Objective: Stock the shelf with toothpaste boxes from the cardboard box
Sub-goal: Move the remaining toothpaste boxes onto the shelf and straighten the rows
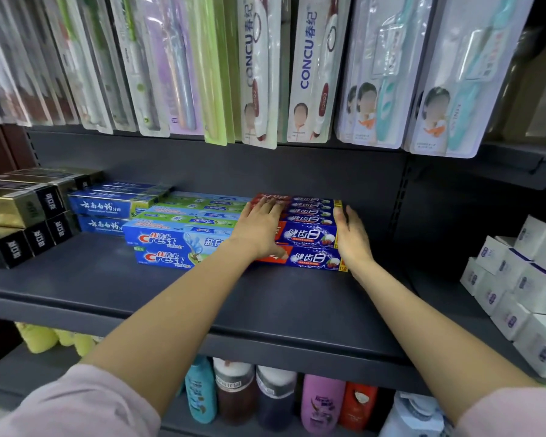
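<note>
Evidently you are squaring up a stack already placed: the red-and-blue cardboard toothpaste boxes (309, 230) sit two layers high on the dark grey metal shelf (202, 298), just beside the blue-and-green Crest boxes (177, 241). Your left hand (260, 230) lies flat with fingers straight across the stack's top and left end, thumb down on its front. Your right hand (352, 236) presses its open palm against the right end. Neither grips anything. Next, judge the rows flush, then fetch more; the cardboard supply box is out of view.
</note>
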`<state>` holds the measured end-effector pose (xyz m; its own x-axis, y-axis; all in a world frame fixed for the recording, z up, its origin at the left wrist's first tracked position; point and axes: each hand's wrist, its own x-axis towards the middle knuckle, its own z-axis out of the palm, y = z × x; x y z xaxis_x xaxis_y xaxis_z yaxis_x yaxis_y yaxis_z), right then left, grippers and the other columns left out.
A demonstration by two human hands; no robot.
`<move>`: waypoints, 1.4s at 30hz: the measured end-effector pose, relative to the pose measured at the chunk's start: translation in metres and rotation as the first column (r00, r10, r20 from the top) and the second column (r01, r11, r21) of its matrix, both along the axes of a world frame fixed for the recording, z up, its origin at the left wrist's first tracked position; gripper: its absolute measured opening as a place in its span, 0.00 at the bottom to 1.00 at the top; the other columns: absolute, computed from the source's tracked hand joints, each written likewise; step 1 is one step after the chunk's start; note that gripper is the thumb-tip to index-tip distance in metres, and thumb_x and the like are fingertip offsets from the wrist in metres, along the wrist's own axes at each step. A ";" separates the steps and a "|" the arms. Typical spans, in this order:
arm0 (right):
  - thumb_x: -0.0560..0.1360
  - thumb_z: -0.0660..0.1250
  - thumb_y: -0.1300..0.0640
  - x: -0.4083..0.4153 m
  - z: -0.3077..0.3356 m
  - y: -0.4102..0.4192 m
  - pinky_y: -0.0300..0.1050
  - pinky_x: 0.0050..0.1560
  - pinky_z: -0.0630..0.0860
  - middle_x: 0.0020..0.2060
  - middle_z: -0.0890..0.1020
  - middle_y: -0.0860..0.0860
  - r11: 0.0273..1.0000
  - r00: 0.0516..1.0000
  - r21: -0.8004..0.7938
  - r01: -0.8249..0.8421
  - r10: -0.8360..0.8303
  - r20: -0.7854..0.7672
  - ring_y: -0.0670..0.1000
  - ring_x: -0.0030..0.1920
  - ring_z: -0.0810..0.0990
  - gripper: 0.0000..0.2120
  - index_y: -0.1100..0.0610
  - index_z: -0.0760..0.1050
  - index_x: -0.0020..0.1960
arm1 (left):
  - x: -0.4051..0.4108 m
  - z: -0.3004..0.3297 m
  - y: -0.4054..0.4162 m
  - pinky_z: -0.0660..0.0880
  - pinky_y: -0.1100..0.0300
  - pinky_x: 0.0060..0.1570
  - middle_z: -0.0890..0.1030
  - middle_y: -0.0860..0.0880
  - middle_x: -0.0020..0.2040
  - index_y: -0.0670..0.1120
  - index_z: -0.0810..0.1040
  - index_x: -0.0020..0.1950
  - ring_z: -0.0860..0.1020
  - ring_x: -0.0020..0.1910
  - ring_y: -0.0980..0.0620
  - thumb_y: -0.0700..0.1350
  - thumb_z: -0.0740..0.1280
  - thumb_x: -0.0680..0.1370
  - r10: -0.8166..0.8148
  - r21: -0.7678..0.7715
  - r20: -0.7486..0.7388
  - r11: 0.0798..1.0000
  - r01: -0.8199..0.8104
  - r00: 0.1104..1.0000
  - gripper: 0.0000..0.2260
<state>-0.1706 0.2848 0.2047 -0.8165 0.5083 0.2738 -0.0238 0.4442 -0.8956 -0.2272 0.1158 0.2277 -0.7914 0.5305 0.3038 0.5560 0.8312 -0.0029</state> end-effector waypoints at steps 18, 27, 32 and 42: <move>0.77 0.63 0.56 0.004 0.007 -0.094 0.50 0.75 0.47 0.76 0.56 0.52 0.429 0.976 0.881 -0.197 0.002 0.217 0.53 0.76 0.53 0.33 0.53 0.50 0.77 | 0.013 -0.009 -0.090 0.46 0.41 0.74 0.55 0.43 0.78 0.44 0.55 0.77 0.52 0.77 0.43 0.69 0.58 0.72 0.254 -0.003 0.056 0.967 -0.254 0.966 0.42; 0.76 0.63 0.61 0.008 0.000 -0.104 0.50 0.75 0.51 0.76 0.56 0.53 0.462 0.995 0.884 -0.071 -0.025 0.093 0.53 0.76 0.53 0.31 0.55 0.54 0.76 | 0.012 -0.013 -0.079 0.51 0.43 0.73 0.53 0.39 0.77 0.40 0.52 0.77 0.52 0.77 0.40 0.68 0.64 0.69 0.277 0.007 0.032 0.961 -0.277 0.960 0.48; 0.76 0.58 0.68 0.022 -0.015 -0.132 0.49 0.64 0.70 0.64 0.73 0.57 0.822 0.994 0.560 -0.106 0.071 0.083 0.56 0.64 0.71 0.18 0.62 0.69 0.66 | 0.009 -0.016 -0.081 0.53 0.44 0.72 0.55 0.39 0.77 0.40 0.54 0.76 0.53 0.76 0.40 0.66 0.65 0.70 0.258 0.010 0.006 0.966 -0.258 0.966 0.45; 0.72 0.53 0.74 -0.002 -0.023 -0.154 0.54 0.65 0.71 0.61 0.78 0.59 0.928 0.929 0.232 -0.292 0.218 0.299 0.59 0.62 0.75 0.25 0.62 0.73 0.65 | 0.005 -0.010 -0.105 0.52 0.49 0.74 0.50 0.42 0.78 0.41 0.46 0.78 0.49 0.78 0.43 0.62 0.73 0.67 0.067 -0.135 0.023 0.989 -0.063 0.997 0.52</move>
<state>-0.1722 0.1304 0.1814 -0.9692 0.2109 0.1274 0.0513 0.6782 -0.7331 -0.2224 0.0106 0.2181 -0.8326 0.5119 0.2116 0.5021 0.8588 -0.1021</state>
